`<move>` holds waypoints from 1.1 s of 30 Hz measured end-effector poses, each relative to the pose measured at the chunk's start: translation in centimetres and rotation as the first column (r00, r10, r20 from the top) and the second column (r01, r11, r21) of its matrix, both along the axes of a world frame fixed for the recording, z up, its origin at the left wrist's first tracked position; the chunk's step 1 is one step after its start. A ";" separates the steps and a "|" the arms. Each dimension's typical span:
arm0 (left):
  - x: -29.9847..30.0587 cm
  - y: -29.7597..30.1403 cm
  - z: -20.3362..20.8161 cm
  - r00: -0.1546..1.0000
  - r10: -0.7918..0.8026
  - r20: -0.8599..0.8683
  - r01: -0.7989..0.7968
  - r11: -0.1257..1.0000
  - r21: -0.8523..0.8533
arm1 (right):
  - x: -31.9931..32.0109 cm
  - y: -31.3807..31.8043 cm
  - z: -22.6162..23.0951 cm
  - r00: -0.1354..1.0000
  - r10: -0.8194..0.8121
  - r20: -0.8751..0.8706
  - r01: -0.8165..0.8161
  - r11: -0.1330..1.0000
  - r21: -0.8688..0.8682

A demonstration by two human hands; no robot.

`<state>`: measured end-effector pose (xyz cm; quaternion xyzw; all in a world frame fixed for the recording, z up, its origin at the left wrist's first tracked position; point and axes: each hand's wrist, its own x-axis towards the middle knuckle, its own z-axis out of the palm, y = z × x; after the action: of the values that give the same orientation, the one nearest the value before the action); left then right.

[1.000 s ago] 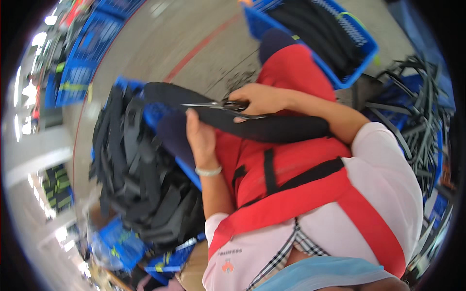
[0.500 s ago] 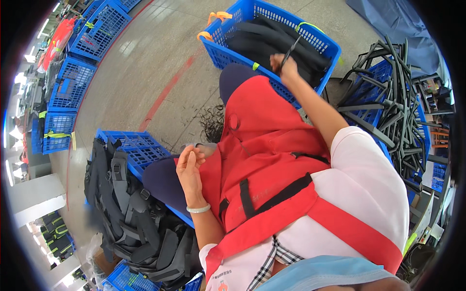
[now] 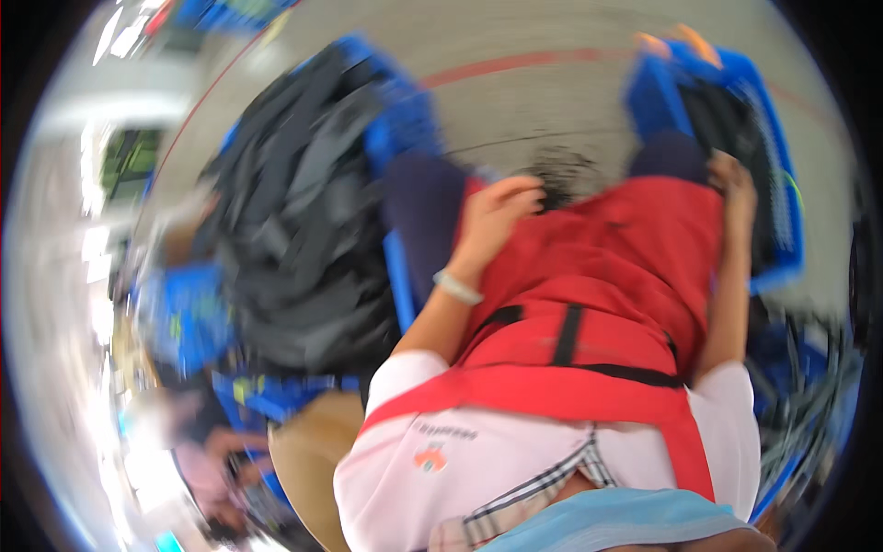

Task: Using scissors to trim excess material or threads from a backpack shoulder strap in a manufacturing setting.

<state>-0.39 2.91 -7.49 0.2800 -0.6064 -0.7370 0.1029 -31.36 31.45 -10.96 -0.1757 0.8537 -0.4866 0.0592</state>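
Note:
The picture is smeared by head motion. My left hand [image 3: 497, 210] hovers over my red apron [image 3: 607, 276] near my knee, fingers loosely curled, with nothing visible in it. My right hand [image 3: 733, 179] is stretched forward to the near edge of a blue plastic crate [image 3: 782, 258] that holds dark fabric pieces [image 3: 727, 120]. The blur hides whether that hand grips anything. A pile of black bags [image 3: 303, 230] fills another blue crate [image 3: 405, 129] close to my left.
Grey floor with a red line [image 3: 552, 63] lies ahead, with dark scraps [image 3: 563, 170] by my knee. Black tubing [image 3: 814, 414] is heaped at right. More blue crates [image 3: 189, 317] and another person's hands [image 3: 230, 451] sit at lower left, beside a brown surface [image 3: 308, 465].
My view swung right and tilted. My right hand pulled back from inside the far crate to its near edge. The scissors and dark piece held a second ago are gone from sight.

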 end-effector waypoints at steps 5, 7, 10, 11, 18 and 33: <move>2.7 -2.2 0.9 0.945 0.179 -0.274 -0.189 0.982 -0.013 | -3.6 -2.9 0.6 0.966 0.171 0.195 -0.130 0.970 -0.207; 6.5 -3.8 1.7 0.919 0.295 -0.262 -0.327 0.941 -0.084 | -1.1 -5.5 0.7 0.958 0.095 -0.269 -0.028 0.969 0.245; 10.9 -7.0 3.1 0.822 0.494 -0.282 -0.545 0.827 -0.138 | -1.2 -6.0 0.1 0.913 0.141 -0.383 -0.027 0.957 0.288; 12.1 -8.1 3.2 0.756 0.585 -0.293 -0.631 0.770 -0.091 | -1.6 -5.8 -0.3 0.901 0.141 -0.409 -0.011 0.952 0.305; 26.5 -13.4 1.8 0.353 0.886 -0.302 -0.317 -0.191 -0.929 | -2.9 -6.7 -1.4 0.891 0.214 -0.401 -0.049 0.922 0.385; 39.7 -12.5 -2.1 -0.360 0.933 0.003 -0.602 -0.230 -0.765 | -6.2 -6.1 -3.4 0.809 0.244 -0.535 0.050 0.878 0.476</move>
<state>39.30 -9.58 -9.58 0.8294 -0.3131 -0.0600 0.4587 -37.53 25.31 -14.33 -0.3407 0.9115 -0.1851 -0.1374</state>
